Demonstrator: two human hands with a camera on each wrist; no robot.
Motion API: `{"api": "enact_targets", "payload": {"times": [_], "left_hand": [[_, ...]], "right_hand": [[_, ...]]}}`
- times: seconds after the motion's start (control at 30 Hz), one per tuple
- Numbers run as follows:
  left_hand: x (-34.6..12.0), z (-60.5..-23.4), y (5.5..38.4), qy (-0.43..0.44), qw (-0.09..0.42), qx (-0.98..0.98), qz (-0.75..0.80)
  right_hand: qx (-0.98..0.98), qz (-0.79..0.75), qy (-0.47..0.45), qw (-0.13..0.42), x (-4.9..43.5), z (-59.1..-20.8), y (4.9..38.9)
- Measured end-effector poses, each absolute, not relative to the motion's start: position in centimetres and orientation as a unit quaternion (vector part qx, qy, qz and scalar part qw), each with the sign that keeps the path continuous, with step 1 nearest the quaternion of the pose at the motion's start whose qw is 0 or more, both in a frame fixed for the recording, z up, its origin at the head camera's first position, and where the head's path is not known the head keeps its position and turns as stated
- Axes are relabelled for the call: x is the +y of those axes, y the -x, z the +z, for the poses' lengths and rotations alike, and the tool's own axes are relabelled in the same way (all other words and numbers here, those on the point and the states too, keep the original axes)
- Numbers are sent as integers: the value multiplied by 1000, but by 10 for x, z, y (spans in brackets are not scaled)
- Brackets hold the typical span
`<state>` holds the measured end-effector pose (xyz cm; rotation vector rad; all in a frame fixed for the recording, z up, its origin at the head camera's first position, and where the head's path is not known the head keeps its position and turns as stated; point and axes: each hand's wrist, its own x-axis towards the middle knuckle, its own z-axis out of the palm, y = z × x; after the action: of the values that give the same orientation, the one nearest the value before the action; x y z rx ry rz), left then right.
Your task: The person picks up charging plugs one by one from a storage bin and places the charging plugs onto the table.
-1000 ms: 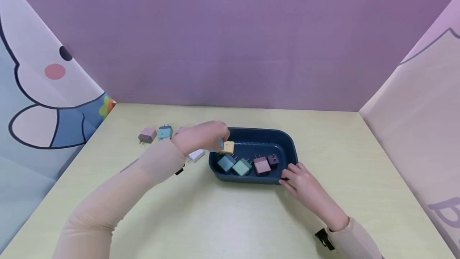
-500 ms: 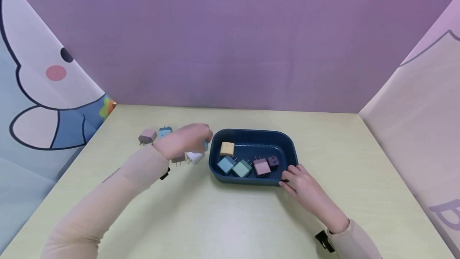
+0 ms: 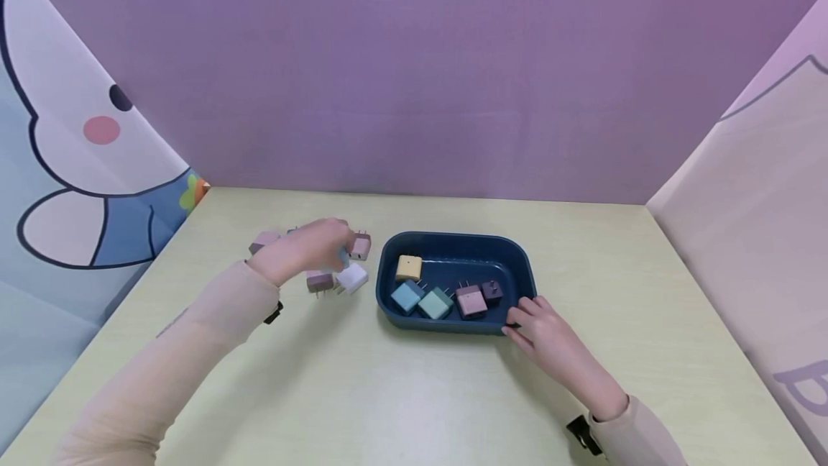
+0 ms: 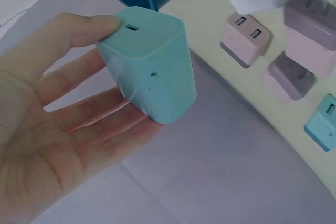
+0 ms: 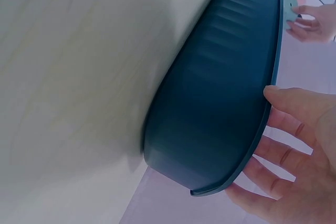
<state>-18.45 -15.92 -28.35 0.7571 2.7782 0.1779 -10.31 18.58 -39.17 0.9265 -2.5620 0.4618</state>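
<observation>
In the head view my left hand (image 3: 307, 247) is above the loose chargers, left of a dark blue plastic bin (image 3: 472, 237). It pinches a mint-green wall charger (image 4: 152, 72) between thumb and fingertips; the left wrist view shows a single small port on its face. At the bin's near right corner, my right hand (image 3: 550, 333) holds the rim with thumb and fingers, as the right wrist view also shows. Inside the bin lie a yellow charger (image 3: 409, 267), a blue charger (image 3: 407, 296), a green charger (image 3: 436, 303), a pink charger (image 3: 471, 300) and a dark purple charger (image 3: 491, 292).
Around and beneath the left hand are a white charger (image 3: 352, 277), a pink-purple charger (image 3: 320, 280), a pink two-port charger (image 4: 245, 39) and a light blue charger (image 4: 323, 124). A purple cloth wall (image 3: 414, 78) rises behind the table (image 3: 414, 394).
My left hand has moved left from the bin's left edge to above the loose chargers, still holding the mint-green charger. My right hand stays at the bin's corner.
</observation>
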Motion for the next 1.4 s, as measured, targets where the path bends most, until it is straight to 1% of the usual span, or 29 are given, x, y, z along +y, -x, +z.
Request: {"api": "enact_targets", "payload": {"times": [0.27, 0.47, 0.77, 1.23, 1.4], "left_hand": [[-176, -292, 183, -256, 122, 957, 66], [-190, -299, 185, -264, 121, 954, 70], [-210, -305, 188, -195, 133, 969, 67], [-235, -322, 195, -203, 111, 970, 69], [-241, -329, 196, -186, 123, 972, 70]], "right_hand": [[-907, 166, -334, 197, 185, -392, 103], [-912, 165, -327, 187, 185, -391, 103], [-908, 164, -332, 194, 186, -393, 103], [-907, 165, -334, 197, 186, -394, 104], [-908, 164, -334, 194, 186, -394, 104]]}}
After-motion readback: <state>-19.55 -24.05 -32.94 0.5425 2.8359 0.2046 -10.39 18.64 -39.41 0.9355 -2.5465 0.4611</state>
